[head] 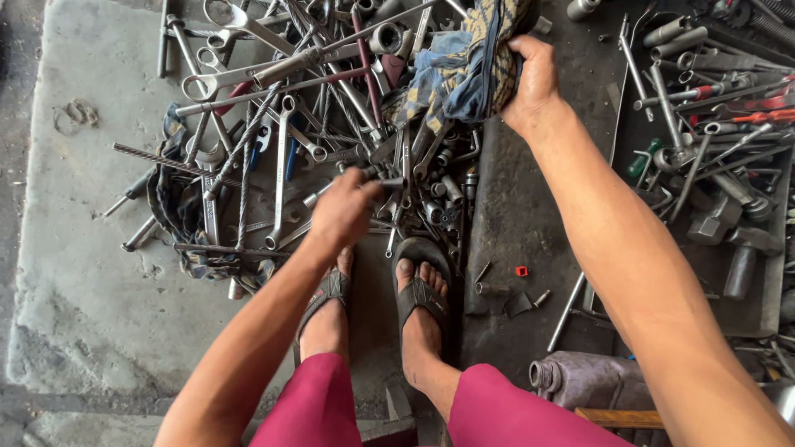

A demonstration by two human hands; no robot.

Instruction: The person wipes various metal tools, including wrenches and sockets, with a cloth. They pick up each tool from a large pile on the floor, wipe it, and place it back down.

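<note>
Left hand on a small tool, right on the rag.

My left hand (344, 209) pinches a short metal piece (387, 182), axis toward 3 o'clock, over the wrench pile (273, 124); right hand (534, 83) grips the rag (464, 62) at 1 o'clock.

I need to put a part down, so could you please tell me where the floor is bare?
Bare grey concrete floor lies left of the heap of steel spanners. A dark strip runs between the heap and the black tray of tools, with only small bits. Crowded: the heap under the left hand and the tray.
</note>
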